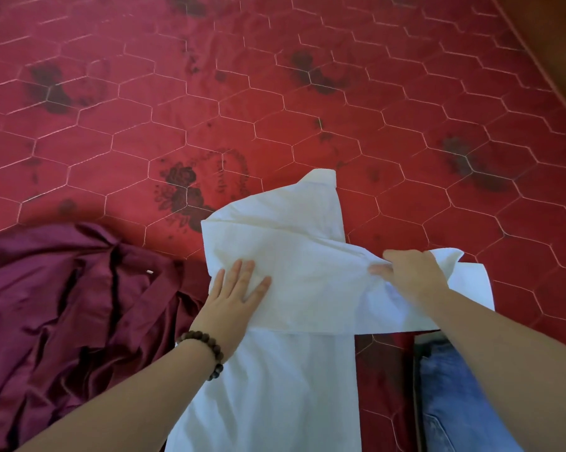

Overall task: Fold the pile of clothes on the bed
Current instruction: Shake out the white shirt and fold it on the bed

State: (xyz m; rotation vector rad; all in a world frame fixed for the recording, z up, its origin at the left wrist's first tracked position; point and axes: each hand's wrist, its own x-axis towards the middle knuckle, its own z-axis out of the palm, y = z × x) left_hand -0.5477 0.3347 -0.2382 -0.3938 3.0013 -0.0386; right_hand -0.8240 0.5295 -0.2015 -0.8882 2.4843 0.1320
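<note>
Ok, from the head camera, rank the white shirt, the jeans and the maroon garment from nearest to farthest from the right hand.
1. White shirt: pinched by the right hand.
2. Jeans: just below it, lower right.
3. Maroon garment: far left, beyond the left hand.

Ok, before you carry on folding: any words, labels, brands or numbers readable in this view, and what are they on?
Red bedspread: a printed emblem beside a dark rose holds cursive lettering, too blurred to read.
White garment: no text shows.
Maroon garment: no text; only a small white fleck, too small to identify.
Jeans: no label shows.
</note>
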